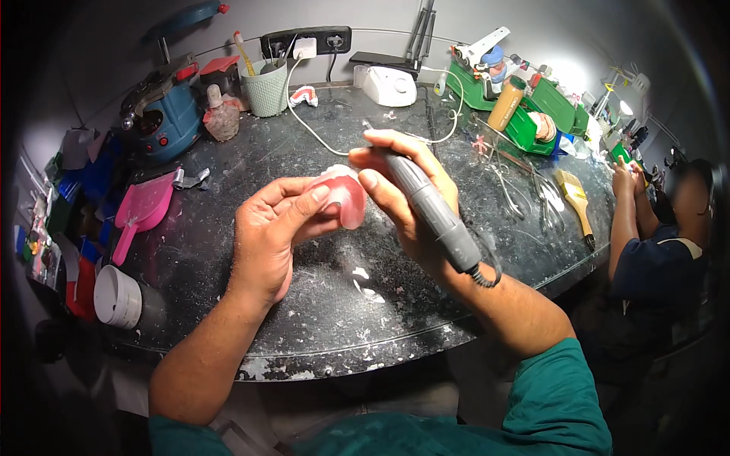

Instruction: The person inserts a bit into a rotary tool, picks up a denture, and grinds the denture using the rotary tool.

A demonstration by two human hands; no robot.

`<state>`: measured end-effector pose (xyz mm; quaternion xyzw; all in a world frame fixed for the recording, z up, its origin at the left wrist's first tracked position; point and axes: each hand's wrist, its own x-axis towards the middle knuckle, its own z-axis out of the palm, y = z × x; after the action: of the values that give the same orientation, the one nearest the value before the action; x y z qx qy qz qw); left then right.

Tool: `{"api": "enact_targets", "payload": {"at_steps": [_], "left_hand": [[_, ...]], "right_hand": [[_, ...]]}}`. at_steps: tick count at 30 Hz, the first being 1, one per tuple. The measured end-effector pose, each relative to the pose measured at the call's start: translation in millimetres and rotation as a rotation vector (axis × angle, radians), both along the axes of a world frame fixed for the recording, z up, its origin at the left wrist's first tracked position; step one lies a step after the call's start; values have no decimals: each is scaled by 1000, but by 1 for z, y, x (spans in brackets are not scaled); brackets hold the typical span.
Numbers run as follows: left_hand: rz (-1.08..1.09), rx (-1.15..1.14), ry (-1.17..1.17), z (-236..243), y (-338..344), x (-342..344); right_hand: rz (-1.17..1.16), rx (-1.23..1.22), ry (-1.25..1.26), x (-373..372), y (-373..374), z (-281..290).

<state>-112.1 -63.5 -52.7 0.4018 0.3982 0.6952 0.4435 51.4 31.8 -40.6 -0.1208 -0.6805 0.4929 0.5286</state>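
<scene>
Between the thumb and fingers of my left hand (266, 232) is a pink denture (352, 205), its pale part facing up and away. My right hand (437, 178) is wrapped round a dark grey rotary handpiece (430, 209), which slants with its coiled cord end toward my forearm. The handpiece's narrow tip (367, 128) points up and away, above the denture and apart from it. Fingertips of my right hand come close to the denture's right side; whether they touch it I cannot tell. White scraps (366, 289) lie on the dark bench (319, 319) below.
A pink dustpan (148, 205), white tub (118, 298) and blue machine (163, 118) stand left. Behind are a woven cup (266, 91), red-and-white dental piece (304, 96) and white control box (388, 86). Pliers (547, 201), a brush (576, 201) and green boxes (525, 125) lie right, near a co-worker (661, 254).
</scene>
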Motion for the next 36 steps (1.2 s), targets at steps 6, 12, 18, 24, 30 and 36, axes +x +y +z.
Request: {"api": "enact_targets", "payload": {"at_steps": [6,12,18,24,30,36], "left_hand": [[106,-34,-54,0,1,3],[134,39,-9,-2,4,5],[157,82,6,-3,3,3],[167,94,12,-4,2,7],[195,96,28,-6,3,8],[162,151,45,-3,2,15]], "right_hand": [[-197,554,-38,2,7,-4],[-106,436,-9,1,7,-17],[-44,469,-49,2,5,-14],[-35,621,-52,2,10,-15],[-28,621,-64,-1,1,-9],[-58,631,-42,0,8,-15]]}}
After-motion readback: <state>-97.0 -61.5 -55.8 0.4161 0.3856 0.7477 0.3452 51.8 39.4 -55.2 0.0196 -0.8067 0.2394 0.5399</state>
